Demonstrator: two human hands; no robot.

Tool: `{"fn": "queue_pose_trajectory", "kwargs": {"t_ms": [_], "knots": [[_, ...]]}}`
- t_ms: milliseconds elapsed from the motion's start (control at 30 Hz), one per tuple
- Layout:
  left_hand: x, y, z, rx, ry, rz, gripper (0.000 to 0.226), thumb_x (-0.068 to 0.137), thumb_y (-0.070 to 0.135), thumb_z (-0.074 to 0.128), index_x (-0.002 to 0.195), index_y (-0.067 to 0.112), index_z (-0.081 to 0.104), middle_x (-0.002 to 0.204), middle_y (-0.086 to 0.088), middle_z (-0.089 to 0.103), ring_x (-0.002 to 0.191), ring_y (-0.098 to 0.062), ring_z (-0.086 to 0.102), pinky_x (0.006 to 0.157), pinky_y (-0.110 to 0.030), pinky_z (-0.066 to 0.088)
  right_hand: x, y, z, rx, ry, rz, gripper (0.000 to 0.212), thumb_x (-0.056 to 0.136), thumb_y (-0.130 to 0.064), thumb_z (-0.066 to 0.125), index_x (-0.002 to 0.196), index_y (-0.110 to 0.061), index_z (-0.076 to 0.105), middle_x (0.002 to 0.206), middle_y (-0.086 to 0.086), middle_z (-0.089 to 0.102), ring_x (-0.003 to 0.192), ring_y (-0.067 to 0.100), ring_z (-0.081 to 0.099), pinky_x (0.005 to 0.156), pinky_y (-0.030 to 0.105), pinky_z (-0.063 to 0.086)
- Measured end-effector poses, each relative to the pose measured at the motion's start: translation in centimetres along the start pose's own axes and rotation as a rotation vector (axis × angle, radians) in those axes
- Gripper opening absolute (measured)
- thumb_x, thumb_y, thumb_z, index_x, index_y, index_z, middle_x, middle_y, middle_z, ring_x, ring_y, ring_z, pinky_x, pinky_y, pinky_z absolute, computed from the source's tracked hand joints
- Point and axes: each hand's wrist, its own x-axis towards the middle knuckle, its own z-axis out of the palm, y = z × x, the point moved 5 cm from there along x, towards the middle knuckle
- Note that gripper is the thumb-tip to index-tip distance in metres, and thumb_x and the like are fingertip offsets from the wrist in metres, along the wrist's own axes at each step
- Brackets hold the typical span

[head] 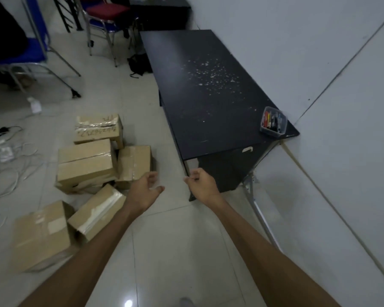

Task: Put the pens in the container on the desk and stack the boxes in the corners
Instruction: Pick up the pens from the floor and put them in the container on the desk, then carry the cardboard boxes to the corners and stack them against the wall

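So far, head view: the pens half looks done, with coloured pens (272, 119) lying inside the clear rectangular plastic container (273, 122), which sits at the near right corner of the black speckled desk (204, 96), close to its edge and to the white wall (319, 52). No loose pens show on the desktop or floor. Boxes not yet stacked: five brown taped cardboard boxes (87, 165) lie in a loose huddle on the pale tiled floor (175, 251), some tilted, touching one another, well apart from any corner. Left hand (145, 187) hangs over the tiles just beside the nearest box, fingers loosely curled, holding nothing; right hand (200, 182) is loosely curled too, empty, near the desk's front edge. Open tiles run between boxes and desk. White cables (7, 173) trail left of the boxes; metal-framed chairs (42, 52) crowd the far side.
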Motion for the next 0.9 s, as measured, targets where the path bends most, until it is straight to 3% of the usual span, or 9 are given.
{"fn": "queue_pose_trajectory", "kwargs": {"t_ms": [167,433,600,733,900], "knots": [[-1.7,-4.7,-2.5,-0.022,0.049,-0.055,0.053,0.085,0.017,0.072,0.134,0.01,0.051,0.127,-0.006,0.061,0.112,-0.023,0.058,0.095,-0.031,0.046,-0.3,0.1,6.0,-0.043,-0.079,-0.024,0.04,0.091,-0.032,0.065,0.126,-0.015,0.056,0.114,0.001,0.061,0.106,0.017,0.06,0.092,0.029,0.049],[-2.2,-14.4,-6.0,-0.124,0.151,-0.207,0.051,0.084,0.02,0.074,0.13,0.014,0.053,0.122,-0.001,0.062,0.105,-0.02,0.058,0.09,-0.031,0.046,0.9,1.5,15.8,-0.096,-0.211,-0.031,0.038,0.093,-0.033,0.063,0.126,-0.016,0.055,0.117,0.0,0.061,0.102,0.014,0.058,0.08,0.023,0.045],[-1.6,-20.3,-8.2,-0.197,0.181,-0.277,0.053,0.082,0.02,0.076,0.129,0.015,0.054,0.121,-0.002,0.062,0.105,-0.021,0.059,0.093,-0.032,0.047,2.1,2.2,22.1,-0.111,-0.24,-0.015,0.039,0.092,-0.031,0.064,0.126,-0.013,0.057,0.119,0.005,0.063,0.102,0.017,0.06,0.089,0.03,0.049],[-0.7,-27.2,-11.0,-0.234,0.175,-0.316,0.053,0.084,0.015,0.073,0.133,0.014,0.051,0.124,-0.003,0.06,0.109,-0.022,0.057,0.093,-0.033,0.047,3.4,2.7,28.9,-0.119,-0.262,0.002,0.04,0.094,-0.03,0.062,0.129,-0.011,0.055,0.118,0.004,0.062,0.101,0.015,0.057,0.085,0.025,0.046],[2.7,-37.8,-13.4,-0.258,0.165,-0.388,0.055,0.084,0.019,0.073,0.133,0.014,0.048,0.129,-0.003,0.058,0.113,-0.022,0.057,0.087,-0.03,0.045,7.1,5.4,37.2,-0.165,-0.243,0.035,0.039,0.094,-0.031,0.061,0.127,-0.011,0.055,0.117,0.005,0.063,0.099,0.016,0.058,0.084,0.029,0.048]]}}
